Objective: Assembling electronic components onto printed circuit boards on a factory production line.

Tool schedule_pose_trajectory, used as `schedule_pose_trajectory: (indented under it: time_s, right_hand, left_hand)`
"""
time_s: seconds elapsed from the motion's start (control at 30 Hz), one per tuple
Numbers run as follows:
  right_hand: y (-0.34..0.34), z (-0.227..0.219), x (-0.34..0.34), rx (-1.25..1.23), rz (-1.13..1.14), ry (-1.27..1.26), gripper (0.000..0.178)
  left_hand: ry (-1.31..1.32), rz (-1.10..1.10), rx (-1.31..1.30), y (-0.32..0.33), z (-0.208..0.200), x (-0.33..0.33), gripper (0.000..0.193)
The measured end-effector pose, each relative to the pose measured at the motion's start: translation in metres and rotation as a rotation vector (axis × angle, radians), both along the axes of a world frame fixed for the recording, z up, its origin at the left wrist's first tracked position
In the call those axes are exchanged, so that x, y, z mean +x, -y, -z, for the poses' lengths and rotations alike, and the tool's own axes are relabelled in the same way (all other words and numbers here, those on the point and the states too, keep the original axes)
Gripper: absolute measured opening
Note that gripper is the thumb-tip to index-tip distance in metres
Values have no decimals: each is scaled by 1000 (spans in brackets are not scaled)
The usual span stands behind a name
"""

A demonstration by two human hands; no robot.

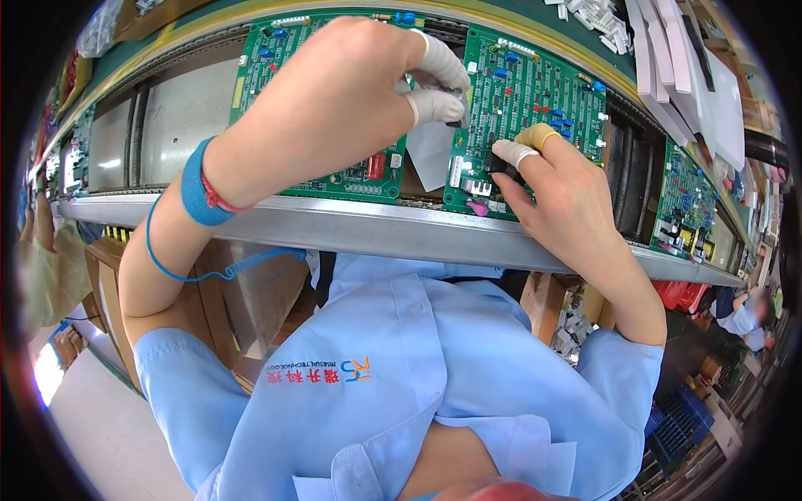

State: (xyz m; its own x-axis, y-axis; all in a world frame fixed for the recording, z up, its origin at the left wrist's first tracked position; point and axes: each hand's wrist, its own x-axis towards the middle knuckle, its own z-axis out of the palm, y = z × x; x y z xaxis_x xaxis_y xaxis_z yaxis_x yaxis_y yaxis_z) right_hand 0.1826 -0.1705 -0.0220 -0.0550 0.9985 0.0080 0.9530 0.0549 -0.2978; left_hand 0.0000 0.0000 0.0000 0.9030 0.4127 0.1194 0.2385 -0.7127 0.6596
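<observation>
Two green circuit boards lie side by side on a metal rail line: the left board [368, 185] is partly hidden under my left forearm, and the right board [535, 83] is between my hands. My left hand [359, 79], with white finger cots and a blue wrist strap [200, 184], pinches a small dark part [455, 123] at the right board's left edge. With white and yellow finger cots on, my right hand [564, 179] has its thumb and fingers closed around a black component [501, 163] low on that board. A pink piece [477, 208] sits by the board's near edge.
The metal front rail [351, 230] runs between my body and the boards. Another circuit board [689, 200] lies farther right along the line. White plastic parts [597, 25] and upright white panels [685, 75] are at the back right. A blue coiled cord [267, 260] hangs below my left arm.
</observation>
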Motion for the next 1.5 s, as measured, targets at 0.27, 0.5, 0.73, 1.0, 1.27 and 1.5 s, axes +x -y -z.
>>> schedule_pose_trajectory:
  time_s: [0.27,0.5,0.73,1.0,1.27,1.5]
  right_hand:
    - [-15,-22,28,154,132,-463,31]
    - [-15,-5,42,171,196,-586,29]
    - [-14,6,67,91,149,-557,54]
    - [-13,0,51,226,201,-576,31]
    - [-10,-6,45,268,228,-660,29]
    - [-8,-13,37,138,279,-803,30]
  left_hand:
    - [-20,121,41,28,21,13,16]
    - [-32,178,167,34,27,24,18]
    - [-39,275,388,40,23,27,20]
    - [-17,353,456,36,23,26,20]
    - [-100,-100,402,-17,-14,25,11]
    - [-399,-600,667,-227,-40,-72,26]
